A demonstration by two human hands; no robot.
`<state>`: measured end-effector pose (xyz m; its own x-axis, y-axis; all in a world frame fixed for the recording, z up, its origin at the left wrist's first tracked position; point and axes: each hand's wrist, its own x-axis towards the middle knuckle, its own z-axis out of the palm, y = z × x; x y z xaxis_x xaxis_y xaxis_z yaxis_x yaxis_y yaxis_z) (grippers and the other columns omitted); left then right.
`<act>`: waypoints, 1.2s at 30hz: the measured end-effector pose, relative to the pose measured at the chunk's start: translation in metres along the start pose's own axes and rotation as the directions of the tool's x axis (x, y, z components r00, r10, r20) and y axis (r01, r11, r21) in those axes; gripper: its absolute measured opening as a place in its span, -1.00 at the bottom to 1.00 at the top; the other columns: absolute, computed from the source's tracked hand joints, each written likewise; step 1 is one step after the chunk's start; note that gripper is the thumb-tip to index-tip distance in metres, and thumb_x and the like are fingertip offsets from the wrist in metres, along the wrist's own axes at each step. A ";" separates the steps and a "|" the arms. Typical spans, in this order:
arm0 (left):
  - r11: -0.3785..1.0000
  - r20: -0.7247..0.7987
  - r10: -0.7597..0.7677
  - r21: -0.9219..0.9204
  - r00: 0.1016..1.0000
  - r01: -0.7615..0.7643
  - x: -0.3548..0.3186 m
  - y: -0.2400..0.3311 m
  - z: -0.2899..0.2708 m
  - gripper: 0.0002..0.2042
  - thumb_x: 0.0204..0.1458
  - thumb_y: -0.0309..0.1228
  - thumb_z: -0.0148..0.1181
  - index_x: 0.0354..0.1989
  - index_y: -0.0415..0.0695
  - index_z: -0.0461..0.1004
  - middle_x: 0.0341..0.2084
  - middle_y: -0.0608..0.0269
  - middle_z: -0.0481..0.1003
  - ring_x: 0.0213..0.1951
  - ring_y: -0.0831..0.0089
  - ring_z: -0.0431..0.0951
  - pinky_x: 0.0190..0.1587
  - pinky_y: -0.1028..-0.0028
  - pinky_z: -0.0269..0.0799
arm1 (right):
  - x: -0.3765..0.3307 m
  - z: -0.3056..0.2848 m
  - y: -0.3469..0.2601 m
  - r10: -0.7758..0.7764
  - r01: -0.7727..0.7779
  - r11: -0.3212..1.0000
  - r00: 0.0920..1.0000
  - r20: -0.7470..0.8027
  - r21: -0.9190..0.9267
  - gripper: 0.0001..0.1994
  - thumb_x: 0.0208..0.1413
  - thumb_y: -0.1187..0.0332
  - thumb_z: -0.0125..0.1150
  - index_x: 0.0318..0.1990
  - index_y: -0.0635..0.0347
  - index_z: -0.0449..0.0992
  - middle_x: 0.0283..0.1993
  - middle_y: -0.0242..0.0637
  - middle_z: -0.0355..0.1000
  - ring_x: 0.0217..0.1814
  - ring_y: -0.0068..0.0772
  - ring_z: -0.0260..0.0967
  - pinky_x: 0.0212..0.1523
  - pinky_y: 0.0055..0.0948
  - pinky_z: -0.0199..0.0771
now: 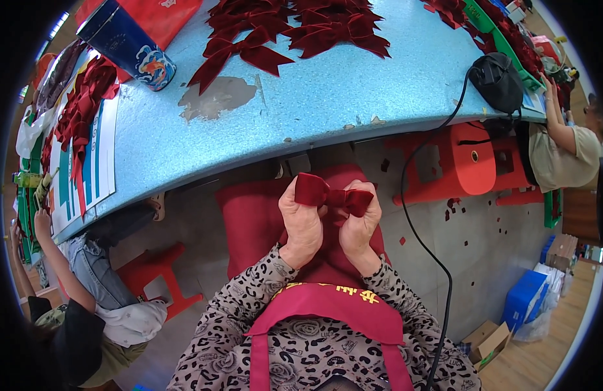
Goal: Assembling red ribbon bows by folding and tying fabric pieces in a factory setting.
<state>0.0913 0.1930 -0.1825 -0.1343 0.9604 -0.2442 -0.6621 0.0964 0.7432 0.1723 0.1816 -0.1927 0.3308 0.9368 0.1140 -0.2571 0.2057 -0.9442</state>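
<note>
A dark red velvet bow (pixel 337 197) is stretched between my two hands, over my lap and just off the table's near edge. My left hand (pixel 300 225) pinches its left loop, and my right hand (pixel 361 228) is closed around its right loop. The knot of the bow lies between them; the fingertips behind the fabric are hidden. On the table ahead lie rows of finished-looking red bows (pixel 246 49), with tails spread toward me.
The blue table (pixel 301 98) bears a dark blue cup (pixel 127 45), red ribbon strips (pixel 86 104) and a black pouch (pixel 497 81). A black cable (pixel 412 228) hangs at my right. Red stools (pixel 461 159) stand nearby. Co-workers sit at left (pixel 86 326) and right (pixel 568 150).
</note>
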 end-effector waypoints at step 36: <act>0.995 0.003 -0.047 -0.092 0.999 0.047 0.011 0.004 -0.039 -0.91 0.07 -0.39 0.08 -0.41 -0.12 0.43 -0.64 0.48 0.33 -0.70 0.74 0.15 -0.67 0.69 0.00 | -0.010 0.022 0.041 -0.254 0.236 0.911 0.967 -0.010 -0.338 -0.83 0.17 0.38 -0.05 -0.42 0.26 0.33 -0.46 -0.46 0.25 -0.56 -0.75 0.12 -0.59 -0.70 0.10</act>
<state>0.0585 0.1942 -0.2066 -0.1010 0.9555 -0.2771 -0.7326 0.1170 0.6705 0.1383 0.1865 -0.2261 0.3944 0.8510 0.3468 0.1505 0.3125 -0.9379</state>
